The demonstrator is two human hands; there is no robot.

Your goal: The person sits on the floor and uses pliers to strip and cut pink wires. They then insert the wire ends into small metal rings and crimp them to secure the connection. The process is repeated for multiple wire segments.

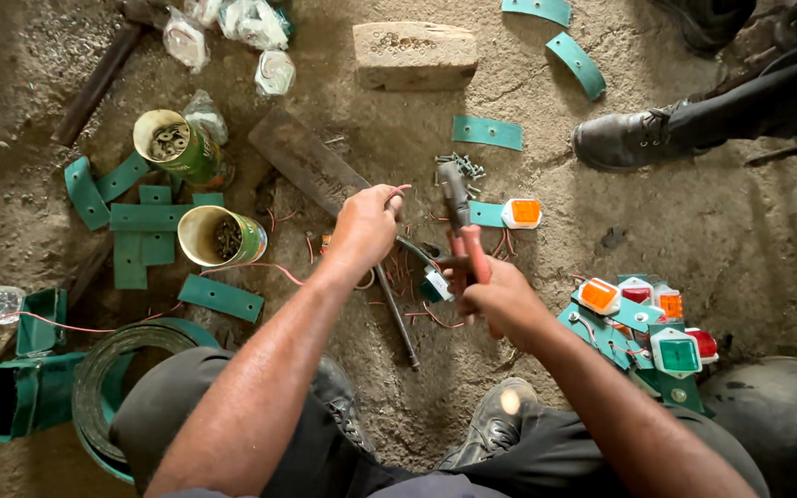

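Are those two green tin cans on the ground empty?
No. Both green tin cans lie open-mouthed toward the camera, each holding dark small metal hardware inside.

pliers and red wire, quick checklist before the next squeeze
1. Right hand grips the red-handled pliers: ok.
2. Left hand pinches the red wire: ok.
3. Wire seated in the pliers' jaws: cannot tell.
4. Left fingers away from the jaws: ok, a gap shows.
5. Ground under the hands free of clutter: not ok, wire offcuts and a metal rod lie there.
6. Another person's boot stands apart from the work: ok.
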